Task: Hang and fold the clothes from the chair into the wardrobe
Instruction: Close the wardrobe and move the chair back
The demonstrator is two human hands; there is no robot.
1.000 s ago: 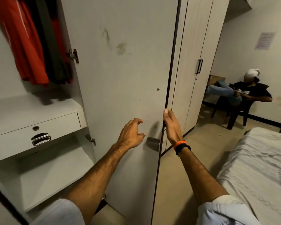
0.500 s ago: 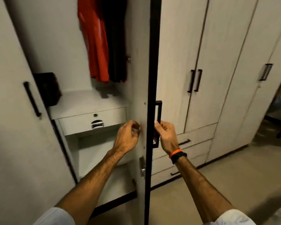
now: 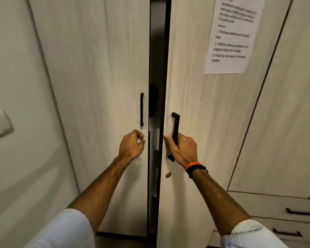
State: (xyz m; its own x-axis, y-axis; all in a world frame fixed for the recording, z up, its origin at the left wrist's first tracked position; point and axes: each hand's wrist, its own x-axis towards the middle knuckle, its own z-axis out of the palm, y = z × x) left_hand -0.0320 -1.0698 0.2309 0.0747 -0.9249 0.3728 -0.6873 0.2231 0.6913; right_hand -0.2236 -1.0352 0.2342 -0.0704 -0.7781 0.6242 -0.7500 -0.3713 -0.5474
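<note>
- Wardrobe (image 3: 100,68) is seen nearly closed; only a narrow dark gap is left between two doors.
- Right door (image 3: 204,113), judged rigid and light on its hinges, is best taken by its black bar handle (image 3: 175,126).
- Right hand (image 3: 183,149) is wrapped around that handle.
- Left hand (image 3: 132,145), left of the gap, is curled; nothing is visibly held.
- Counted: two bar handles, one posted sheet (image 3: 234,34).
- No clothes are visible.

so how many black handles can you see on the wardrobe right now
4: one black bar handle on the left door, one gripped by the right hand, two on drawers at lower right. Others may lie out of frame.
</note>
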